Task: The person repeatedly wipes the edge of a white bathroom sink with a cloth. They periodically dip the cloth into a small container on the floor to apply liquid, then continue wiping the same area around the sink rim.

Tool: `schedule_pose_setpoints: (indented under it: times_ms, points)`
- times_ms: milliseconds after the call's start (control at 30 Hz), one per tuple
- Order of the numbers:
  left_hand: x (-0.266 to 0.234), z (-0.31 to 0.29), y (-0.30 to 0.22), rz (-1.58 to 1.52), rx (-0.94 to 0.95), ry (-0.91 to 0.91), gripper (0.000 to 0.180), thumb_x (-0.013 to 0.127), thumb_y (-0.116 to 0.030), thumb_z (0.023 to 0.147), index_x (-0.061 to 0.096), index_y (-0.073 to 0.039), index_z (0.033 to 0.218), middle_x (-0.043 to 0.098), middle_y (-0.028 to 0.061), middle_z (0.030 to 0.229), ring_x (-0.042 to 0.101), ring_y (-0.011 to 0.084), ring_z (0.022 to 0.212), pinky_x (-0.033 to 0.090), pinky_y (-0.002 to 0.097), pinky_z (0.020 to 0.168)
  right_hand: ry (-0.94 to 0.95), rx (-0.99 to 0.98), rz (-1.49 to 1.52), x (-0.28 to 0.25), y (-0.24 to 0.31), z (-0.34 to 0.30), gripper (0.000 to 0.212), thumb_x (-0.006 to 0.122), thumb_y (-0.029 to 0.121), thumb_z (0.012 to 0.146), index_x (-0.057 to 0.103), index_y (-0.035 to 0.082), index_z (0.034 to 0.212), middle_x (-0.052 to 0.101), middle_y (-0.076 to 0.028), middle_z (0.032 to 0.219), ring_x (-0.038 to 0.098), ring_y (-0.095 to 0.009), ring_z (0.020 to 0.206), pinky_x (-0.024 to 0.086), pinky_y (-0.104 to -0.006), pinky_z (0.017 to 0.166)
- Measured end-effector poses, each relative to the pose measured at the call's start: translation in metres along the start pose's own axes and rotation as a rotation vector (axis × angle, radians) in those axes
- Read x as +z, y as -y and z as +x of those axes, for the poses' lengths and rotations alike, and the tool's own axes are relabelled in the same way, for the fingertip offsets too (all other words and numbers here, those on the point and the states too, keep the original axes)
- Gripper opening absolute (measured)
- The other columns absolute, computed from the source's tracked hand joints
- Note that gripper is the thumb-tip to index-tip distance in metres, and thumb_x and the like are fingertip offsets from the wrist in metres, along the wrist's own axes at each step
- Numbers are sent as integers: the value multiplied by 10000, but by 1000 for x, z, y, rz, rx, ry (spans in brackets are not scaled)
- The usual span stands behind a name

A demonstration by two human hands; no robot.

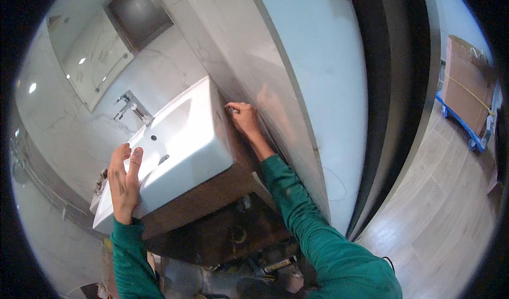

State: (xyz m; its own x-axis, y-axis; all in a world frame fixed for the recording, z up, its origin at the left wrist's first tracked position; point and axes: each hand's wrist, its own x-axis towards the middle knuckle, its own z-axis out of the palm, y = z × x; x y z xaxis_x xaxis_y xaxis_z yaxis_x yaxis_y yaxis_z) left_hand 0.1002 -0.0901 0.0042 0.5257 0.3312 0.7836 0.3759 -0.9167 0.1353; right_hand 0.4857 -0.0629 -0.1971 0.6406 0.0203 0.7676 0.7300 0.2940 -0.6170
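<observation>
A white rectangular washbasin (204, 163) sits on a brown wooden vanity cabinet (196, 201), with a chrome tap (139, 109) standing at its back. My left hand (124, 185) is at the basin's front left rim, thumb and fingers apart, holding nothing I can see. In the narrow gap between the basin's right side and the marbled wall is my right hand (245, 119). Its fingers are pinched together against the basin's side; a small dark bit shows at the fingertips, too small to name. Green sleeves cover both forearms.
A mirror (93, 60) hangs on the marbled wall behind the tap. Close on my right stands a wall edge with a dark door frame (392, 87). Various items lie in shadow below the cabinet. Farther right, a cardboard box (466, 81) rests on a blue trolley (460, 123).
</observation>
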Motion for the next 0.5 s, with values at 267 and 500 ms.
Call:
schedule_pose_setpoints:
  times_ms: [267, 500]
  points:
    - [1, 1, 1, -12, -9, -15, 837, 551, -649, 882, 593, 127, 1192, 622, 327, 1159, 596, 422, 1123, 430, 485, 1001, 54, 271, -65, 44, -26, 59, 287, 625, 137, 788, 758, 104, 1040, 723, -180, 862, 714, -318, 797, 552, -379, 724]
    - [2, 2, 3, 12, -17, -38, 836, 553, -638, 880, 591, 132, 1203, 617, 335, 1175, 587, 428, 1144, 430, 487, 1008, 11, -1, 150, 1, 6, 4, 203, 687, 158, 842, 761, 106, 1023, 738, -134, 990, 716, -262, 891, 544, -352, 759]
